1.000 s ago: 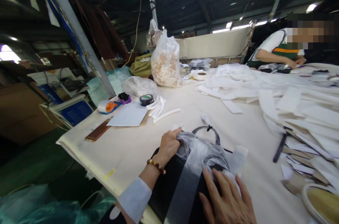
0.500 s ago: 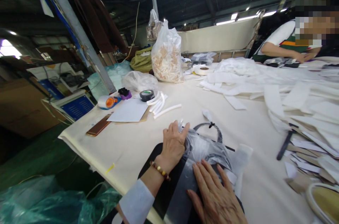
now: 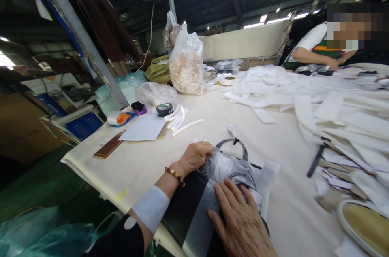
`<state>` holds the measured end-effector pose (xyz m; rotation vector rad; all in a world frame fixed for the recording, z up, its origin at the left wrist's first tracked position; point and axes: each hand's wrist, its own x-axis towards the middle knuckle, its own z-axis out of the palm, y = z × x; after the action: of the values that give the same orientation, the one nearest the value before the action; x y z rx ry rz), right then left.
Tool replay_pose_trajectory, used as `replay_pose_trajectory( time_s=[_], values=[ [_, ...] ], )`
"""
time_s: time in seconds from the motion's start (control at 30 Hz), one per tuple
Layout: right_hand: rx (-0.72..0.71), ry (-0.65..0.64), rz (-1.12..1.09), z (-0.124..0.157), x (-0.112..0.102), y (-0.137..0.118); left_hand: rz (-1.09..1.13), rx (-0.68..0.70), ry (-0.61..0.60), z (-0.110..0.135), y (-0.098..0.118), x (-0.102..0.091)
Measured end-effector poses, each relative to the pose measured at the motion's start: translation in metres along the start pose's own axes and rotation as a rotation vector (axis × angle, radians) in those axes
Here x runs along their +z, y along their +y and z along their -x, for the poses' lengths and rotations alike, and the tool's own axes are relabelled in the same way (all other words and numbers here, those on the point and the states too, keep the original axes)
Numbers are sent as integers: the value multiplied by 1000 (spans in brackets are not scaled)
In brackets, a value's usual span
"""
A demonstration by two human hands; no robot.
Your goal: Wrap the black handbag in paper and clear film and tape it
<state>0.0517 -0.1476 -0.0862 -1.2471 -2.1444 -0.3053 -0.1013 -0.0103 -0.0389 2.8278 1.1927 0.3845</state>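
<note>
A black handbag (image 3: 185,200) lies on the cream-covered table near its front edge, with a translucent strip (image 3: 199,216) across its face. Clear plastic wrap (image 3: 225,164) bunches over its upper part, and a dark looped handle (image 3: 243,149) sticks out beyond. At the upper left of the bag, my left hand (image 3: 196,156) is closed on the edge of the plastic wrap; its fingertips are partly hidden. My right hand (image 3: 240,216) rests flat on the bag, fingers stretched out. White wrapping (image 3: 270,172) shows along the bag's right side.
A phone (image 3: 107,145), white sheet (image 3: 142,127), black tape roll (image 3: 164,109) and white cords (image 3: 180,121) lie to the left. Behind stands a plastic bag of scraps (image 3: 187,62). A black-handled tool (image 3: 317,158) and white strips (image 3: 340,115) lie right; a co-worker (image 3: 319,52) works beyond.
My left hand has gone from spread fingers on the plastic to a closed grip at its edge. My right hand stays flat on the bag. The view has shifted slightly.
</note>
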Motion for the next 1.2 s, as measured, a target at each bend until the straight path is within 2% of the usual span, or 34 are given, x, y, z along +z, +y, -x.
replay_pose_trajectory(
  time_s=[0.13, 0.27, 0.37, 0.47, 0.53, 0.6, 0.7, 0.77, 0.9, 1.03, 1.1, 1.2],
  values=[
    [15, 5, -8, -1, 0, -2, -28, -27, 46, 5, 13, 4],
    [-22, 59, -24, 1, -4, -1, -62, 4, 117, 22, 46, 6],
    [-84, 70, -106, 7, -12, 9, -31, 55, 124, 39, 70, 12],
    [35, 179, -167, 7, -22, 29, -22, 14, 146, 50, 81, 22],
    [150, 175, -106, -1, -28, 43, -28, -2, 185, 52, 81, 26],
    [193, 45, -29, -15, -30, 54, -35, -4, 204, 52, 80, 29],
    [141, -209, 0, -33, -28, 66, -44, -26, 203, 52, 78, 31],
    [111, -280, -25, -38, -25, 73, -40, -41, 194, 53, 78, 32],
    [182, -254, -176, -34, -14, 80, -22, -57, 169, 54, 78, 36],
    [164, -264, -163, -33, -12, 73, -27, -31, 218, 54, 78, 38],
    [158, -243, -183, -31, -20, 71, -26, -12, 250, 55, 76, 38],
    [211, -51, -215, -7, -45, 79, -31, 67, 336, 58, 73, 34]
  ],
)
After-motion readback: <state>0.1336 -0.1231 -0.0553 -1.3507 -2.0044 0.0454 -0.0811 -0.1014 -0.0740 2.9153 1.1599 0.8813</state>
